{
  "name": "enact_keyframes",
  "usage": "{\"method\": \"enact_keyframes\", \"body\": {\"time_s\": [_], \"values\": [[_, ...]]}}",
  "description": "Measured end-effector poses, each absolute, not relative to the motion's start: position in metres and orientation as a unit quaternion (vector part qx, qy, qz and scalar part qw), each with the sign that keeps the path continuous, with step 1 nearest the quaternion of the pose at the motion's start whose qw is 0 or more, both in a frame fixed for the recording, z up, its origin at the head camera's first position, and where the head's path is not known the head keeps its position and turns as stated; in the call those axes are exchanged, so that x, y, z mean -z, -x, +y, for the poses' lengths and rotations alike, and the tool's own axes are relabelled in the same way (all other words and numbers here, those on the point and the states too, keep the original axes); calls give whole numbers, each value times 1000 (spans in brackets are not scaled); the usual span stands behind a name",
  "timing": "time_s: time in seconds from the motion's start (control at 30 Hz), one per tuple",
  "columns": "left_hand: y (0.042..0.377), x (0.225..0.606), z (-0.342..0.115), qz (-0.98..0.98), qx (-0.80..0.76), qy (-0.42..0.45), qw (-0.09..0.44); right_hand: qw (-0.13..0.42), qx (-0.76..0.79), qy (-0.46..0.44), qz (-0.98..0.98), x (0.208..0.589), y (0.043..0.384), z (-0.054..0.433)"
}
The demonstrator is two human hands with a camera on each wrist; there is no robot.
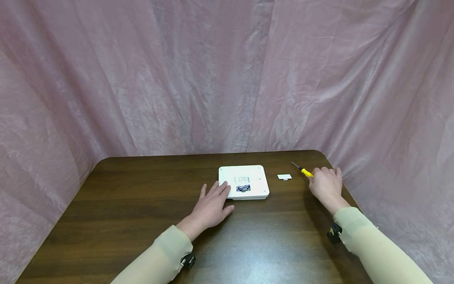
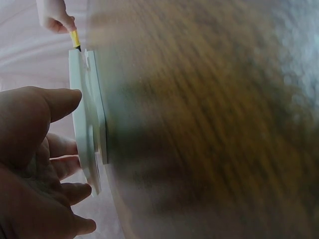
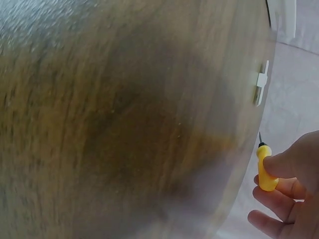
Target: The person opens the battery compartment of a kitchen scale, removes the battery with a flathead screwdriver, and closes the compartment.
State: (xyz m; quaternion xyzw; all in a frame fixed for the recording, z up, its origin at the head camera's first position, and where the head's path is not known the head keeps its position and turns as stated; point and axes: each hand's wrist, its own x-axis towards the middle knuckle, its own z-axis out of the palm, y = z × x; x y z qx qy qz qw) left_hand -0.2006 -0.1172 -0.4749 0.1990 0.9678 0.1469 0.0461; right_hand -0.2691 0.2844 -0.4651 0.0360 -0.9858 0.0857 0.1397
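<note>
A white, flat, scale-like device (image 1: 248, 172) lies label side up on the table, its battery slot uncovered with batteries (image 1: 243, 188) inside. My left hand (image 1: 210, 206) rests on its near left corner, fingers spread and straight. In the left wrist view the device (image 2: 82, 109) shows edge-on beside the thumb. At the right, my right hand (image 1: 325, 184) pinches a screwdriver (image 1: 306, 172) by its yellow handle, the shaft pointing to the far left. The right wrist view shows the thumb and fingers round the screwdriver handle (image 3: 266, 172).
A small white battery cover (image 1: 284, 177) lies between the device and the screwdriver. The dark wooden table (image 1: 124, 205) has rounded far corners. Pink curtains (image 1: 213, 79) hang behind it and along both sides.
</note>
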Motion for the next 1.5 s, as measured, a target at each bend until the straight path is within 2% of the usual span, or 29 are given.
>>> {"method": "enact_keyframes", "body": {"time_s": [0.5, 1.07, 1.5], "values": [[200, 475, -118, 968, -148, -200, 44, 96, -72, -22, -992, 472, 268, 292], [201, 475, -118, 968, -150, -196, 53, 73, -66, -14, -995, 479, 269, 298], [203, 476, -117, 967, -150, -200, 52, 103, -61, -18, -993, 476, 268, 293]]}}
